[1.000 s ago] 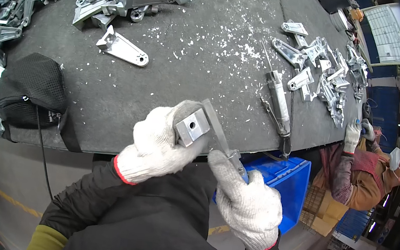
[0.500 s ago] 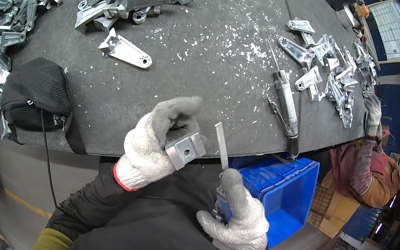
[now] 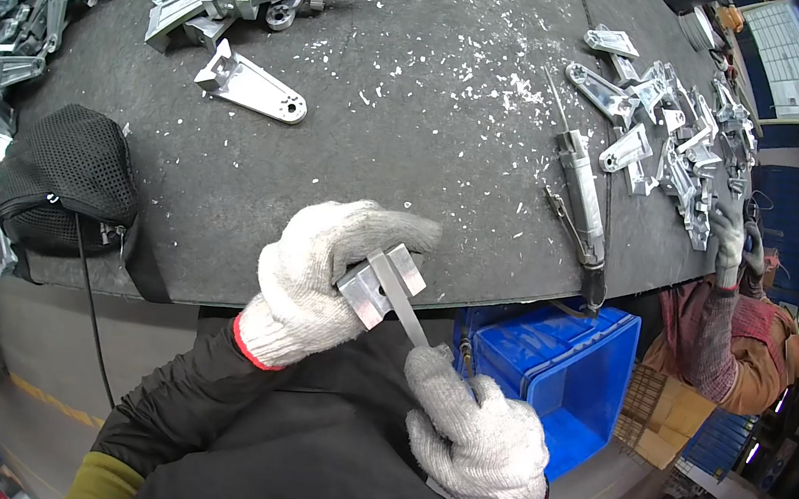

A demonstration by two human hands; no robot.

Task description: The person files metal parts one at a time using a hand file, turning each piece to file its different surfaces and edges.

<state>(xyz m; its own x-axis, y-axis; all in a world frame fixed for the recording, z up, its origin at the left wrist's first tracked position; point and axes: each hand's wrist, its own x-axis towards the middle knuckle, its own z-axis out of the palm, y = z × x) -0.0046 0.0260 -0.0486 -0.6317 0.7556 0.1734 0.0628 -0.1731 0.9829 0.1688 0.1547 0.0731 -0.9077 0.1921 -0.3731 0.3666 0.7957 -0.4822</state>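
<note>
My left hand (image 3: 311,273), in a white knitted glove with a red cuff, grips a silver metal bracket (image 3: 363,298) at the table's near edge. Its block-shaped end faces me, and the glove hides the rest. My right hand (image 3: 476,431), gloved alike, is closed round the lower end of a flat file (image 3: 398,297). The narrow grey blade lies slantwise across the bracket's end face, its tip near the far side. Whatever handle the file has is hidden under the right glove.
Metal brackets (image 3: 250,83) lie in heaps at the left, back and right of the dark table (image 3: 381,161). White shavings dot its surface. A silver power tool (image 3: 581,198) rests right, a black mesh bag (image 3: 70,181) left. Below the edge stands a blue bin (image 3: 566,403). A co-worker (image 3: 731,339) handles parts at right.
My right hand has moved up and left, bringing the file from beside the bracket onto its face. The left hand has tilted the bracket. The co-worker's hands have shifted.
</note>
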